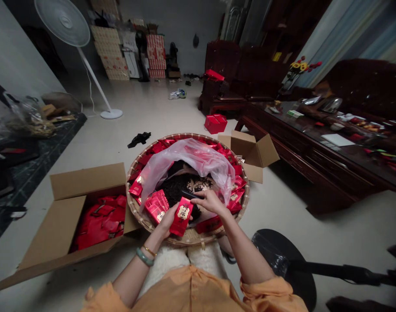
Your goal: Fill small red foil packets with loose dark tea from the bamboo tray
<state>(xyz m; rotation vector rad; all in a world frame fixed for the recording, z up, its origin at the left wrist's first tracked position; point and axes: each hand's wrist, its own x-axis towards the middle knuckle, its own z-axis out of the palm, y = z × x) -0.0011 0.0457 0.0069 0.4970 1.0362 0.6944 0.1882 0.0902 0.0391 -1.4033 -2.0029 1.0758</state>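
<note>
My left hand (168, 222) is closed around a red packet (181, 216) with a pale label and dark characters, held upright over the basket. My right hand (212, 202) grips a black scoop-like tool (188, 194), its end close to the packet's top; its exact shape is partly hidden. Below lies dark loose tea (173, 187) inside a pinkish clear plastic bag (198, 152), spread open in a round woven basket (246, 201). A stack of flat red packets (157, 206) rests left of my left hand. More red packets (238, 190) line the basket's rim.
An open cardboard box (51, 225) at left holds many red packets. Another open box (263, 151) and a red box (215, 123) stand beyond the basket. A dark wooden table (295, 149) runs along the right. A black round stand base (282, 260) sits near my right arm; a white fan (111, 114) stands behind.
</note>
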